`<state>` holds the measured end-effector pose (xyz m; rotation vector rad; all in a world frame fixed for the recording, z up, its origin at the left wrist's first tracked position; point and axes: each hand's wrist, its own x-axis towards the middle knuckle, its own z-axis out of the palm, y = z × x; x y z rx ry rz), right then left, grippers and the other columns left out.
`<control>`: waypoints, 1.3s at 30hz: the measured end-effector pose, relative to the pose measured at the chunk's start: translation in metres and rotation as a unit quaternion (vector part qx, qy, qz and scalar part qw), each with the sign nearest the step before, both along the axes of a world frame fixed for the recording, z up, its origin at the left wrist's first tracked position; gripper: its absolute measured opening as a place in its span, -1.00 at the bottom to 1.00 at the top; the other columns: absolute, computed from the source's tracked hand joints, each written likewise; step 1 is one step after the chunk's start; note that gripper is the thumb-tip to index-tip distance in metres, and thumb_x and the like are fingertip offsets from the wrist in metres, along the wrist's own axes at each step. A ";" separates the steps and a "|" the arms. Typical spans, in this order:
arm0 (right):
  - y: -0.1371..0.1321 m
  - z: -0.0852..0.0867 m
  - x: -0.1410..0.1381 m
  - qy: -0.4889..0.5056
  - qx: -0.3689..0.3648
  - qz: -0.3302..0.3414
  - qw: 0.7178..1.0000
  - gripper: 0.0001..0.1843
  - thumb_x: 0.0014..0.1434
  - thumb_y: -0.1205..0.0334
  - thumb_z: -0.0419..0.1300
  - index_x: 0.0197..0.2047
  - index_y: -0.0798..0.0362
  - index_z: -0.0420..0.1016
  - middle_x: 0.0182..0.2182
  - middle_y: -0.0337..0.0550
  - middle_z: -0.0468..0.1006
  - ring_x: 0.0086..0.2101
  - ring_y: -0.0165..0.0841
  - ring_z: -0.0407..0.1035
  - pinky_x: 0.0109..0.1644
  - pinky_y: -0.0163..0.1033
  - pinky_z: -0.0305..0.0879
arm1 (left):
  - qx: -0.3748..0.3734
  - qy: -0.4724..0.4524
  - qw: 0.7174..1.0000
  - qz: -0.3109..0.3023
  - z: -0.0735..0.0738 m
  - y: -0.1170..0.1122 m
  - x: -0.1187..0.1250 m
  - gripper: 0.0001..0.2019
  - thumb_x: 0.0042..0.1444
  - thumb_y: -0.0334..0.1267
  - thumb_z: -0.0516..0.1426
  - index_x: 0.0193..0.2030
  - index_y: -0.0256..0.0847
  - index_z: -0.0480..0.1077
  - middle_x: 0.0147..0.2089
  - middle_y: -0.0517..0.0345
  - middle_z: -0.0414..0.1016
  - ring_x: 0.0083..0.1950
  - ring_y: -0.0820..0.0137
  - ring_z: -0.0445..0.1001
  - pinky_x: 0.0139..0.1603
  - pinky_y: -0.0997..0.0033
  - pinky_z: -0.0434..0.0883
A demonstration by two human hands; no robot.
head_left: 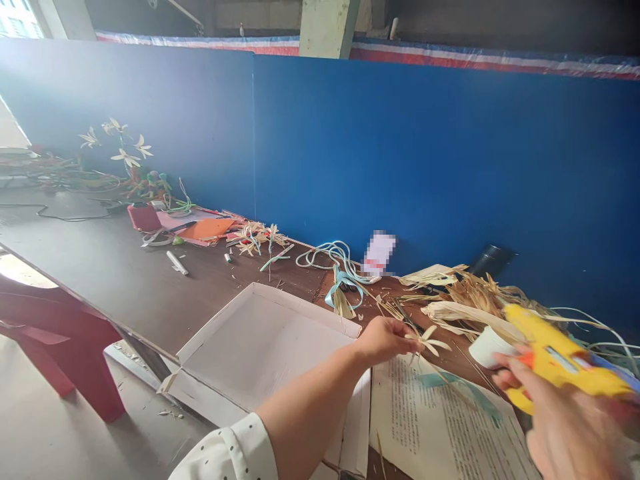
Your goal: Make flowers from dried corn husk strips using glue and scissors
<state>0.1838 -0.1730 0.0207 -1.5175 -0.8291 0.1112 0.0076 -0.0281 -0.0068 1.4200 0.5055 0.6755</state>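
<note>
My left hand (385, 337) pinches a small pale flower (429, 341) with narrow, pointed petals, at the top edge of the printed paper sheet (415, 413). At the right, my right hand (560, 413) is smeared by motion, its fingers curled round a yellow hot glue gun (555, 347) with an orange trigger. The gun's nozzle points up and to the left. Close by the right fingertips stands a white roll (487, 347). A pale blue ribbon strip (465, 390) lies on the sheet, below the flower.
An open white cardboard box (280, 347) lies left of the sheet. Dried husks (465, 293), a blue cord (335, 250) and several husk flowers (255, 237) line the blue partition (400, 153). A red stool (75, 340) stands by the table's left edge.
</note>
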 end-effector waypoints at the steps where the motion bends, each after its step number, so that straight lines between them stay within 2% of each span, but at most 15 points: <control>1: 0.015 0.003 -0.017 0.020 -0.004 0.017 1.000 -0.58 -0.04 -0.01 0.32 -0.15 0.06 0.49 -0.30 -0.06 0.57 -0.46 -0.32 0.42 -0.36 -0.20 0.42 | -0.050 -0.016 0.999 0.012 -0.001 0.001 0.001 -0.67 -0.24 -0.05 0.34 -0.45 -0.31 0.50 -0.49 0.16 0.43 -0.44 0.50 0.34 -0.34 0.47 0.31; 4: 0.051 0.006 -0.051 0.140 0.021 0.053 0.988 -0.51 -0.19 0.05 0.41 -0.19 0.08 0.47 -0.42 -0.15 0.56 -0.55 -0.42 0.34 -0.48 -0.31 0.34 | -0.130 -0.082 0.986 0.061 0.000 0.002 0.002 -0.58 -0.36 0.01 0.37 -0.49 -0.34 0.47 -0.54 0.20 0.37 -0.48 0.55 0.28 -0.36 0.47 0.28; 9: 0.089 -0.006 -0.069 0.208 0.023 0.061 0.976 -0.45 -0.29 0.10 0.44 -0.18 0.07 0.48 -0.47 -0.25 0.52 -0.55 -0.42 0.33 -0.53 -0.32 0.31 | -0.158 -0.132 0.970 0.131 0.006 0.006 0.000 -0.60 -0.37 -0.04 0.37 -0.52 -0.34 0.43 -0.54 0.21 0.36 -0.50 0.57 0.24 -0.41 0.49 0.21; 13: 0.104 -0.009 -0.072 0.203 0.035 0.095 0.974 -0.50 -0.30 0.13 0.44 -0.23 0.06 0.49 -0.51 -0.34 0.46 -0.56 -0.46 0.28 -0.54 -0.35 0.26 | -0.134 -0.108 0.968 0.181 0.007 0.010 0.000 -0.70 -0.27 -0.12 0.33 -0.54 -0.32 0.41 -0.58 0.25 0.31 -0.54 0.59 0.17 -0.48 0.52 0.12; 16: 0.106 -0.007 -0.073 0.237 0.034 0.133 0.962 -0.56 -0.23 0.11 0.42 -0.24 0.08 0.49 -0.44 -0.30 0.49 -0.56 -0.50 0.24 -0.53 -0.37 0.23 | -0.081 -0.080 0.966 0.230 0.006 0.011 0.001 -0.81 -0.18 -0.21 0.28 -0.52 -0.31 0.43 -0.57 0.25 0.33 -0.53 0.58 0.17 -0.49 0.53 0.11; 18: 0.105 -0.006 -0.074 0.265 0.043 0.150 0.951 -0.58 -0.18 0.11 0.40 -0.23 0.08 0.49 -0.39 -0.27 0.50 -0.56 -0.51 0.22 -0.54 -0.39 0.22 | -0.046 -0.066 0.967 0.242 0.005 0.010 0.002 -0.86 -0.15 -0.25 0.25 -0.50 -0.30 0.46 -0.56 0.24 0.36 -0.51 0.56 0.20 -0.49 0.53 0.12; 22: 0.104 -0.006 -0.076 0.286 0.050 0.137 0.947 -0.54 -0.25 0.17 0.45 -0.24 0.08 0.48 -0.44 -0.30 0.46 -0.54 -0.51 0.22 -0.52 -0.40 0.24 | 0.024 -0.056 0.970 0.236 0.000 0.009 0.002 -0.86 -0.11 -0.24 0.22 -0.49 -0.30 0.49 -0.55 0.23 0.38 -0.50 0.54 0.22 -0.49 0.53 0.12; 25: 0.104 -0.007 -0.076 0.296 0.050 0.123 0.946 -0.48 -0.33 0.23 0.47 -0.22 0.08 0.48 -0.50 -0.34 0.42 -0.54 -0.49 0.23 -0.51 -0.38 0.26 | 0.033 -0.055 0.972 0.226 -0.001 0.009 0.001 -0.86 -0.12 -0.24 0.22 -0.49 -0.29 0.50 -0.55 0.22 0.38 -0.49 0.53 0.23 -0.47 0.53 0.14; 28: 0.104 -0.008 -0.075 0.301 0.060 0.126 0.943 -0.48 -0.34 0.26 0.47 -0.22 0.07 0.48 -0.46 -0.33 0.43 -0.53 -0.49 0.24 -0.51 -0.36 0.27 | -0.008 -0.062 0.975 0.211 0.003 0.009 -0.001 -0.82 -0.17 -0.20 0.28 -0.49 -0.30 0.50 -0.53 0.21 0.39 -0.47 0.53 0.24 -0.46 0.52 0.15; 33: 0.103 -0.009 -0.072 0.308 0.067 0.116 0.942 -0.48 -0.36 0.27 0.48 -0.24 0.07 0.51 -0.42 -0.32 0.45 -0.51 -0.51 0.25 -0.50 -0.39 0.27 | -0.093 -0.115 0.977 0.154 0.008 0.010 -0.003 -0.60 -0.38 -0.01 0.37 -0.52 -0.34 0.47 -0.55 0.21 0.36 -0.50 0.56 0.19 -0.45 0.50 0.13; 39: 0.102 -0.007 -0.075 0.305 0.069 0.116 0.943 -0.50 -0.39 0.27 0.48 -0.29 0.08 0.51 -0.46 -0.33 0.45 -0.53 -0.51 0.24 -0.50 -0.38 0.26 | -0.127 -0.166 0.972 0.106 0.006 0.011 -0.006 -0.55 -0.43 0.00 0.39 -0.51 -0.35 0.46 -0.54 0.21 0.36 -0.48 0.58 0.20 -0.40 0.49 0.13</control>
